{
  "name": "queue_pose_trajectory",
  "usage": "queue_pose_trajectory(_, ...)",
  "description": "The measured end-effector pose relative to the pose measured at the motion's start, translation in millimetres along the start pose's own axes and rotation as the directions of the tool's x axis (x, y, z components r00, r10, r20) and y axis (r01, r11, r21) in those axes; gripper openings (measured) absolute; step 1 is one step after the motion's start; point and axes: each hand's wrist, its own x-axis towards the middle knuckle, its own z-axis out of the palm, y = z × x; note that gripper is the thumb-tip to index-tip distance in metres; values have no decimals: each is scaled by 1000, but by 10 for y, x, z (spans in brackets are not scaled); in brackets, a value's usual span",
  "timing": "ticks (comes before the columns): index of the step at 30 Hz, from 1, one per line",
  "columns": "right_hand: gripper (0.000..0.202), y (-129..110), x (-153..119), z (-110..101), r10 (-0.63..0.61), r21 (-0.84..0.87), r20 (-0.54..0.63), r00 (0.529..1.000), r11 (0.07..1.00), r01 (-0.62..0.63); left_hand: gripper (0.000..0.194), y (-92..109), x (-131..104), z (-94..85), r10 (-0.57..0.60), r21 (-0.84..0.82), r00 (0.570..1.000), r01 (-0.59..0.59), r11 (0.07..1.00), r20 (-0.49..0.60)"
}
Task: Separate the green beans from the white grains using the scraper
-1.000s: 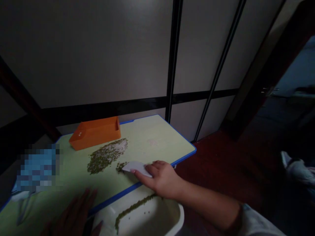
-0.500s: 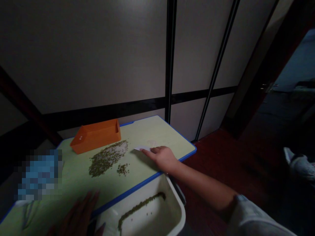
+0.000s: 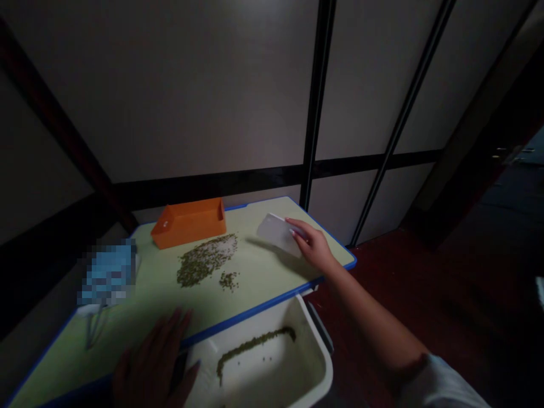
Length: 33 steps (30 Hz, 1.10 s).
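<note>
My right hand (image 3: 313,242) is closed on a flat, translucent white scraper (image 3: 278,232), pinched between thumb and fingers and tilted above the table's right half. To its left lies a pile of small green beans mixed with white grains (image 3: 206,260), with a smaller scatter of green beans (image 3: 229,280) in front. At the near edge of the table my left hand (image 3: 155,357) is dim, its fingers stretched over the tabletop and its thumb apart beside the white bin (image 3: 321,368). A line of green beans (image 3: 259,341) lies inside that bin, below the table edge.
An orange tray (image 3: 191,224) stands at the back of the yellow-green, blue-edged table (image 3: 272,277). On the left is a blurred-out blue object (image 3: 109,272) with a loop. Panelled doors (image 3: 212,102) rise behind the table, and dark red floor (image 3: 382,266) lies to the right.
My right hand has lifted the scraper off the tabletop and turned it so its broad face shows. The view has swung slightly left, so things appear further right.
</note>
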Motion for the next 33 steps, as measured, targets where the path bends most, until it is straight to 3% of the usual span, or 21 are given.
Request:
queue_pose_trajectory(3, 35, 7, -23, 108, 26, 260, 93, 995, 964, -49, 65, 31, -18, -28, -20, 9, 999, 20, 1000, 39)
queue_pose_trajectory(7, 33, 20, 50, 281, 48, 381, 294, 955, 910, -163, 59, 87, -21, -79, -59, 14, 996, 58, 998, 64)
queue_pose_trajectory(16, 31, 4, 570, 614, -37, 355, 464, 885, 923, -147, 60, 147, -18, -145, -74, -19, 995, 75, 997, 71)
queue_pose_trajectory(23, 33, -19, 445, 791, 7, 365, 498, 867, 906, -217, 61, 155, -51, -133, -59, -28, 997, 60, 998, 41)
queue_pose_trajectory(33, 38, -91, 341, 761, 84, 338, 571, 817, 883, -327, 64, 147, -44, -157, -31, -37, 997, 33, 999, 72)
